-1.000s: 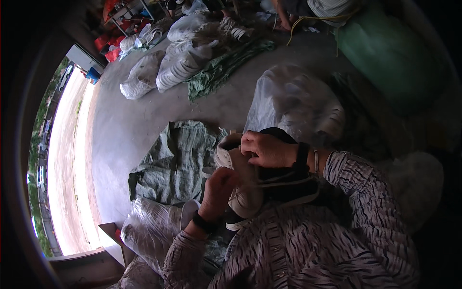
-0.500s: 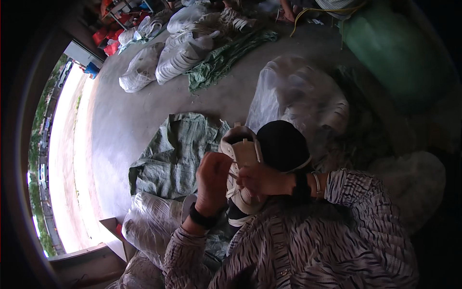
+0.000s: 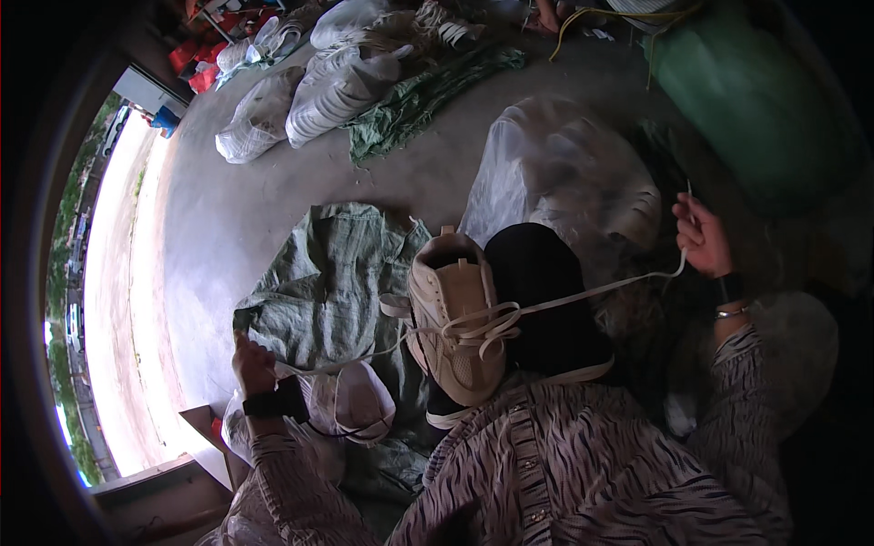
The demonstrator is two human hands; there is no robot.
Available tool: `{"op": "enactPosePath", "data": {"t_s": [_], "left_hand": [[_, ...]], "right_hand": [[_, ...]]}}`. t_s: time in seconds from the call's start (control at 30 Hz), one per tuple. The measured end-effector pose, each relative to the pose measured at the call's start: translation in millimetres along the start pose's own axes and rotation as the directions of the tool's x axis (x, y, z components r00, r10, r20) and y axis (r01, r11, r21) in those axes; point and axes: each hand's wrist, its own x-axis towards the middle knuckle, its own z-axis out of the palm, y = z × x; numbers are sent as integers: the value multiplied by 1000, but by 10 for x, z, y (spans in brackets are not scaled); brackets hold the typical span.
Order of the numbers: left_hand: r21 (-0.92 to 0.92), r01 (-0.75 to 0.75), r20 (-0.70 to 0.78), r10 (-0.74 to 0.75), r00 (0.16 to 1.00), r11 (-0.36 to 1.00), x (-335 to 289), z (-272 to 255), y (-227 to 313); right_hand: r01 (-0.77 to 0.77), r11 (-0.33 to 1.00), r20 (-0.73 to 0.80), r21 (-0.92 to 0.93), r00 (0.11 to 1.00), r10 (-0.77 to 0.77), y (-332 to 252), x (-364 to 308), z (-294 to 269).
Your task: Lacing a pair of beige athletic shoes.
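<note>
A beige sneaker [image 3: 475, 369] rests on my lap, its toe toward me and its dark opening away from me. A pale shoelace [image 3: 596, 289] runs through its front and lies in loose loops over the toe area. Far out to the left, my left hand [image 3: 253, 364] is closed on one end of the lace. On the other side, my right hand [image 3: 704, 238] is raised and grips the other end, a short tip sticking up above the fingers. Both stretches of lace look nearly taut. My dark-clad knee [image 3: 537, 273] is just right of the sneaker.
A green woven sack [image 3: 323, 273] lies ahead to the left. Beside my left forearm is another pale shoe [image 3: 364, 405]. A clear plastic bag [image 3: 546, 155] with pale contents stands ahead; more filled bags [image 3: 337, 96] lie farther off. A big green sack [image 3: 751, 100] stands at right.
My hands, which were together over the sneaker, have swung wide apart, left hand leftward and right hand up and to the right. The lace is now drawn out between them.
</note>
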Motion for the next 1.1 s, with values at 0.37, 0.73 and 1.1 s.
{"op": "enactPosePath", "data": {"t_s": [0.37, 0.73, 1.1], "left_hand": [[132, -860, 984, 40, 173, 492, -1690, 2240, -18], [-337, -823, 941, -199, -274, -458, -1550, 2579, -263], [346, -851, 932, 254, 260, -396, -1473, 2173, -98]], "right_hand": [[769, 26, 633, -639, 507, 585, 1475, -742, 1837], [520, 392, 605, -759, 786, 127, 1168, -807, 1817], [596, 255, 622, -762, 782, 31, 1517, -403, 1886]]}}
